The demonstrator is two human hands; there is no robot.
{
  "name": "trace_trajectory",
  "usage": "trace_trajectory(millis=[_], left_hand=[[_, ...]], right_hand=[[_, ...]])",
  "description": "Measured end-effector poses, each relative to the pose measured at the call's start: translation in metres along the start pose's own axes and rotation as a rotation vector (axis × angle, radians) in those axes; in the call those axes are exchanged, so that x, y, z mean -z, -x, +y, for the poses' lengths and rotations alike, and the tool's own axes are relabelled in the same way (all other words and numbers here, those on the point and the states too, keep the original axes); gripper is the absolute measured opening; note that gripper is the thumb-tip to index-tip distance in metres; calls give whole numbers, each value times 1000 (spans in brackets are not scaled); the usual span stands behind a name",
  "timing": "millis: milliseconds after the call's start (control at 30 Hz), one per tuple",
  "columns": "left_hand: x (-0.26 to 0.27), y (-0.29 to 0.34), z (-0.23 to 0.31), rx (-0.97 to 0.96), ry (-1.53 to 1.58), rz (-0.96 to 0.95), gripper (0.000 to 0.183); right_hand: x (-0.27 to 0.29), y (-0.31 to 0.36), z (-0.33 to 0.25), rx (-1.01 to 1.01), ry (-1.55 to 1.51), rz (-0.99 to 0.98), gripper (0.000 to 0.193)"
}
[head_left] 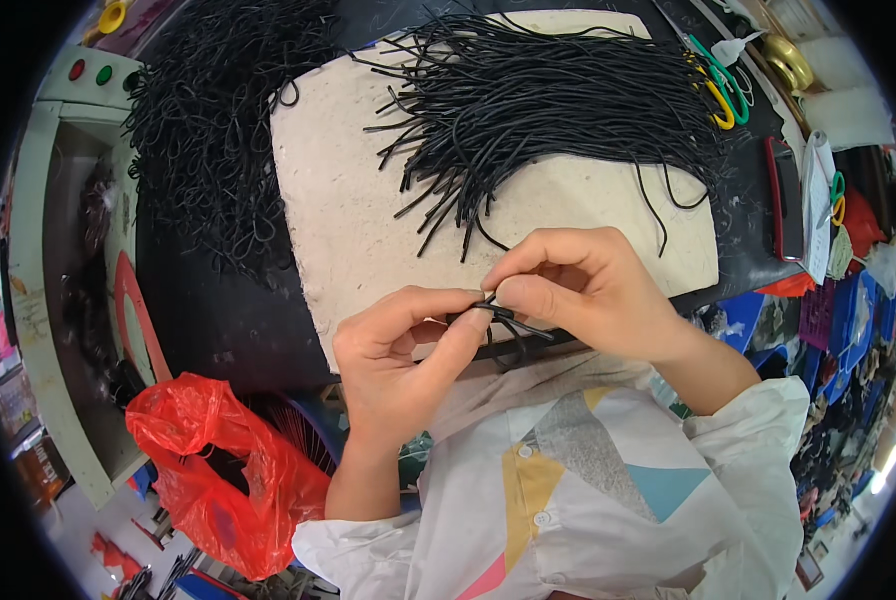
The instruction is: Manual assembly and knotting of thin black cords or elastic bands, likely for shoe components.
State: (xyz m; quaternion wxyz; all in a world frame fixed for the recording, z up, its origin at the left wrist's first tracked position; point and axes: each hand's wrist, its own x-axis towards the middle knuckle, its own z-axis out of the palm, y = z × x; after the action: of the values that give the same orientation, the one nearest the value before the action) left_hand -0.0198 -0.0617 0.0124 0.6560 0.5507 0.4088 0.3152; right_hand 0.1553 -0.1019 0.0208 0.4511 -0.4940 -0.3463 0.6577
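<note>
The left hand (373, 365) pinches a black cord (530, 328) between thumb and forefinger, tips pressed together. The right hand (593, 290) meets it fingertip to fingertip, its thumb and forefinger likewise closed on the cord. The cord is held over the near edge of a pale board (338, 170), in front of the wearer's torso. The opposed pinches appear chosen to steady a thin, limp piece at close quarters. Cut cords lie roughly parallel in a bundle (568, 100) on the board, presumably for easy picking; a tangled heap (218, 130) lies to the left. Scissors (718, 105) rest beyond the bundle's right end, apparently within reach.

The fingertips hide the cord's crossing, so whether it is knotted cannot be determined. The scissors' blades are hard to make out. The red bag's (243, 520) contents cannot be identified.
</note>
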Motion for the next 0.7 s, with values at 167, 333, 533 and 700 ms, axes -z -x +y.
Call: trace_trajectory(millis=[167, 333, 533, 700], left_hand=[[9, -6, 6, 24, -106, -190, 13], [4, -10, 10, 60, -28, -35, 13], [12, -8, -1, 165, 58, -224, 12], [9, -10, 6, 250, 348, 26, 17]], right_hand=[[7, 1, 7, 203, 336, -77, 9], [5, 2, -4, 340, 661, -16, 10], [2, 1, 5, 431, 580, 131, 11], [3, 1, 14, 505, 623, 179, 11]])
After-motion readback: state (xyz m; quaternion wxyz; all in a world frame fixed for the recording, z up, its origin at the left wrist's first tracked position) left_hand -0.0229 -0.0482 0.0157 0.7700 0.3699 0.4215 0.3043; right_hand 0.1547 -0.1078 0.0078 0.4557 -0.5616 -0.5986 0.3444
